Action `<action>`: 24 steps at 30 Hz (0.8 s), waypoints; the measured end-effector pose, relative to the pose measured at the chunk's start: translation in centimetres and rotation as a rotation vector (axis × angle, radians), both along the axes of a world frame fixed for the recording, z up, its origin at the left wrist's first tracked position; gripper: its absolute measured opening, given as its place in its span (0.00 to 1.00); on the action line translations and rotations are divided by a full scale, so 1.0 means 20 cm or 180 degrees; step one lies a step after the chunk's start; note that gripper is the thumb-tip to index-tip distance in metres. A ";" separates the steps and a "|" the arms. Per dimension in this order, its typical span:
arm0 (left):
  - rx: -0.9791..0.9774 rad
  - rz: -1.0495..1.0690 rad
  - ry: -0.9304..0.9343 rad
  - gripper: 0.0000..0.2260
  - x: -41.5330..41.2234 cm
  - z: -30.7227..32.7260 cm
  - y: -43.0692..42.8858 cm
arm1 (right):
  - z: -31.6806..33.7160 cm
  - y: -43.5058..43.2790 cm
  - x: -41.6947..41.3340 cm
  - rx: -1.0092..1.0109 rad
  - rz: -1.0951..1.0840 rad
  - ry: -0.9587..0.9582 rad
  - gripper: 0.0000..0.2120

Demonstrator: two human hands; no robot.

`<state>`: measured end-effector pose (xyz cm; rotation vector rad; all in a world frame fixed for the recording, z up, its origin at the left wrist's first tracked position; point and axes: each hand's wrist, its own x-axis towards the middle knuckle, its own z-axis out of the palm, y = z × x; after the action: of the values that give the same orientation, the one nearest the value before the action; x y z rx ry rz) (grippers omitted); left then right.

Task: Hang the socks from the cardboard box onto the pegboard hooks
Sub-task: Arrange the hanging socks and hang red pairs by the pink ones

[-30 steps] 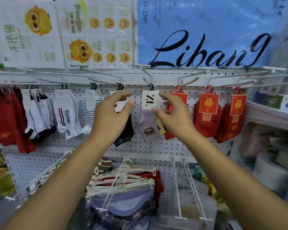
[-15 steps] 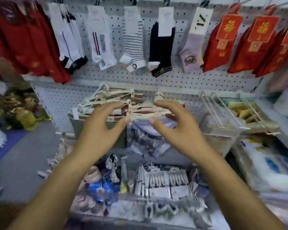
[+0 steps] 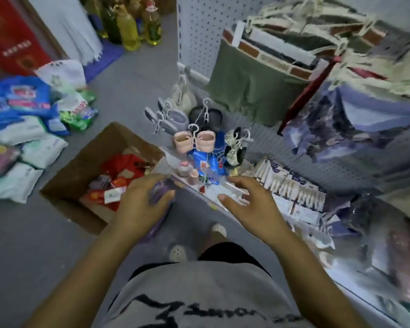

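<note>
Now both hands, left hand (image 3: 140,204) and right hand (image 3: 251,204), are empty and spread: reach into the cardboard box (image 3: 81,166) and pinch one pair of socks (image 3: 115,183) by its card.

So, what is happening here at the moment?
A person is stocking socks in a shop. Both hands are empty: the left hand hovers by the cardboard box on the floor, where red packs of socks lie, and the right hand is open over the shelf edge.

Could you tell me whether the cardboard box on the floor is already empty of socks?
No, the cardboard box on the grey floor still holds a loose pile of red socks and packaged pairs.
</note>
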<state>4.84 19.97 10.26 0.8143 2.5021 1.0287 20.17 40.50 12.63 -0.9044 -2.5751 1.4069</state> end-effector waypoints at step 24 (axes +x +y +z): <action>-0.0668 0.4221 -0.1217 0.25 -0.61 -0.85 -0.63 | -0.99 -0.47 -1.85 0.0375 0.3378 -0.0989 0.13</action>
<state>-7.35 7.46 -6.74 -1.1779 2.5407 1.0074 -16.82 31.12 -7.24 0.4218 -3.5273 1.2529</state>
